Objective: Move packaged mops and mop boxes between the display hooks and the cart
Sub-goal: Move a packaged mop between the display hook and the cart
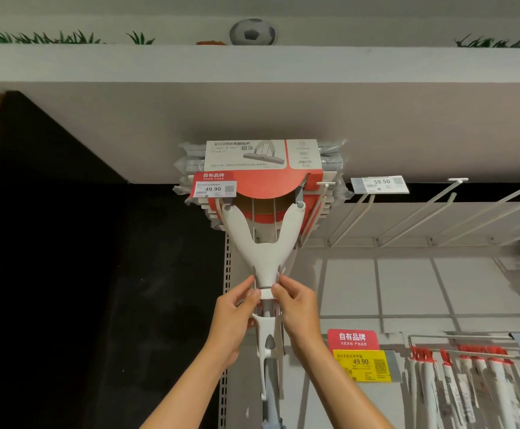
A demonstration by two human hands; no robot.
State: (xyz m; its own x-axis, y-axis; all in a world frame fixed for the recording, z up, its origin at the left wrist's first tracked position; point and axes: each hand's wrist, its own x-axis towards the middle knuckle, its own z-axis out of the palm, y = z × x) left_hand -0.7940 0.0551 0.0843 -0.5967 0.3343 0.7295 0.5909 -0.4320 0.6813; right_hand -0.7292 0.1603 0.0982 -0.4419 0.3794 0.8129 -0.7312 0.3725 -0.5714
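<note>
Both hands, left hand [237, 317] and right hand [295, 311], pinch the front mop [263, 243] neck; it hangs on its display hook [320, 196]; cart unseen.

Mop yoke [263, 243] smooth white plastic; header card [261, 159] matt cardboard.

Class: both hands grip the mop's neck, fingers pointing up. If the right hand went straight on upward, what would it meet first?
Probably the mop's white Y-shaped yoke just above the right hand, then the red-and-white package card; depth is unclear.
</note>
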